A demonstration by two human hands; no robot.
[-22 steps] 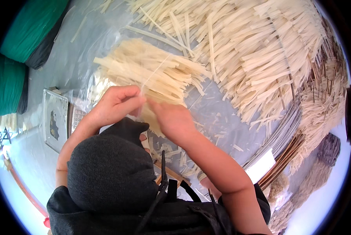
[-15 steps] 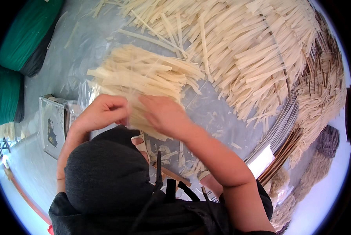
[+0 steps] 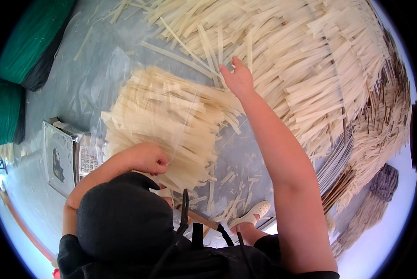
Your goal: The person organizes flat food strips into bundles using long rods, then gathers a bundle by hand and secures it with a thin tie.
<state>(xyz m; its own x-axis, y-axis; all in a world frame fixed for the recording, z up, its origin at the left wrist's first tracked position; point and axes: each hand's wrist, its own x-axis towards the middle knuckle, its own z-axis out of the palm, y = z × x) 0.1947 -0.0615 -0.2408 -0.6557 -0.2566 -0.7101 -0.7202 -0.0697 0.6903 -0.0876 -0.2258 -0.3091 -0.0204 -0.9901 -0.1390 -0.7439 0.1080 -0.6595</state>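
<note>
A thick pile of flat pale strips, which look like dried noodles (image 3: 157,111), lies in front of me, with clear plastic showing around its left side. At the pile's near edge my left hand (image 3: 149,158) is closed, its fingers curled in. A thin, pale, see-through line rises from that hand across the pile; whether the fingers grip it I cannot make out. My right hand (image 3: 238,79) reaches forward past the pile's far right corner. Its thumb and fingers are apart, near several loose strips (image 3: 211,46) at the edge of the larger heap.
A large heap of the same strips (image 3: 306,65) spreads across the far right, with thin rods (image 3: 334,156) beside it. At left stands a scale with a keypad (image 3: 87,160). Green sacks (image 3: 31,42) sit far left. Broken bits (image 3: 232,204) litter the floor near my shoe (image 3: 250,214).
My hands were together over the pile's near side. The right hand has swung forward and right to the large heap's edge; the left has moved slightly nearer me and stays closed.
</note>
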